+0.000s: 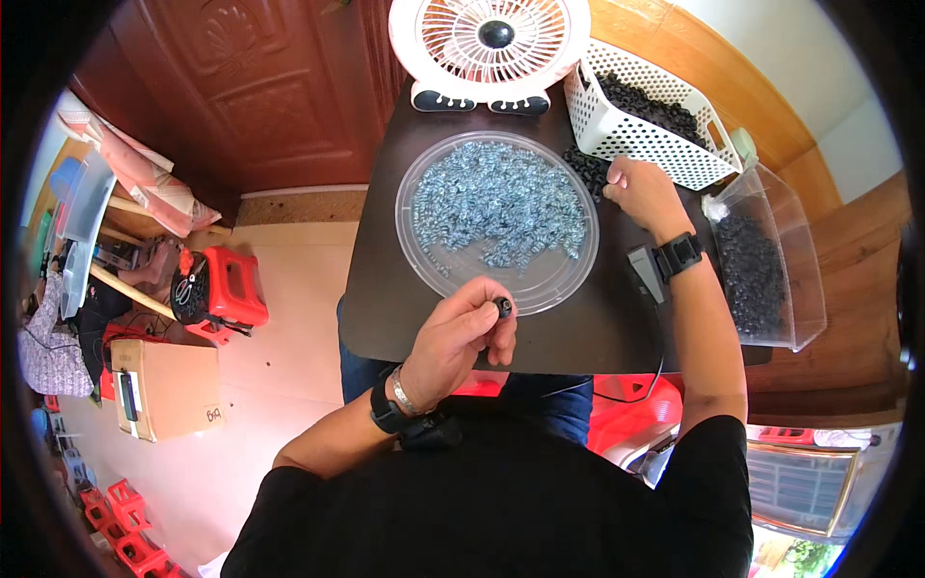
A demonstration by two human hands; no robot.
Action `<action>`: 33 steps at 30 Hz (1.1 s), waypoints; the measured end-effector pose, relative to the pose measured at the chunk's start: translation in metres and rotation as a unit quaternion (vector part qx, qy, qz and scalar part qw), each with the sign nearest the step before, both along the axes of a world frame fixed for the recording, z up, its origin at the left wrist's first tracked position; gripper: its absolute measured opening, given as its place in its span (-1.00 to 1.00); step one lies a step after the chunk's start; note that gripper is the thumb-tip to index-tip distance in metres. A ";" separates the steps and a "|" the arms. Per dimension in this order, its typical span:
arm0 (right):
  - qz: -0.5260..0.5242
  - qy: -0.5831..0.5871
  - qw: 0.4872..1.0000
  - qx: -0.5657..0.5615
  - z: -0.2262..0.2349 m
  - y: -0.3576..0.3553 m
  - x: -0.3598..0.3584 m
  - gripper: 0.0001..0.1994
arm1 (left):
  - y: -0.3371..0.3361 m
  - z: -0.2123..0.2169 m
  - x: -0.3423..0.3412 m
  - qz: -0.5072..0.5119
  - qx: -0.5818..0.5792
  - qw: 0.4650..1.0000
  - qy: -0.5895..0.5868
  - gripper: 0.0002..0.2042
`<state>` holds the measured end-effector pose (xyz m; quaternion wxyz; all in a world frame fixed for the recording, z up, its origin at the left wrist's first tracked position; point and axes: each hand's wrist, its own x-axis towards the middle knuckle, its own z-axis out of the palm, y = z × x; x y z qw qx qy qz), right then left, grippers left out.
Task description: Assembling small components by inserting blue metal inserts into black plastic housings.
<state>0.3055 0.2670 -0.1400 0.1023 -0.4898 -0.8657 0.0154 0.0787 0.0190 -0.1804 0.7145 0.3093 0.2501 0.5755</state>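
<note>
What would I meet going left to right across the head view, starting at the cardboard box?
Cardboard box → round clear tray of bluish coil-like pieces → right hand → clear plastic bin holding small black parts

The person's left forearm (332,443) slants from the near left toward the middle, elbow bent outward. The left hand (445,339) is raised, its thumb (474,324) and index finger (476,292) pressed together in a pinch, while the other fingers (503,337) curl in below them. The right forearm (711,337) reaches nearly straight toward the far side, extended well beyond the left one. The right hand (650,199) angles leftward, knuckles up and fingers bent inward; its fingertips are too hidden to read. The two hands are well apart.
</note>
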 end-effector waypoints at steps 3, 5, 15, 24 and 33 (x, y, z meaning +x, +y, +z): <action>0.015 -0.020 1.000 0.014 -0.005 0.008 -0.004 -0.89 | 0.001 0.002 0.000 -0.001 0.002 1.000 0.002 -0.73; 0.021 -0.047 0.998 0.030 -0.002 0.008 -0.008 -0.88 | 0.003 0.002 -0.001 0.001 -0.002 1.000 0.009 -0.73; 0.034 0.328 0.917 -0.225 0.038 -0.069 -0.014 -0.81 | 0.001 -0.002 -0.004 -0.011 0.006 1.000 0.004 -0.73; 0.137 0.534 0.731 -0.401 0.014 -0.165 -0.067 -0.86 | 0.002 -0.006 -0.002 0.001 0.016 1.000 -0.022 -0.71; 0.169 0.478 0.803 -0.313 0.008 -0.167 -0.071 -0.86 | 0.002 -0.008 -0.002 0.020 0.024 0.999 -0.022 -0.71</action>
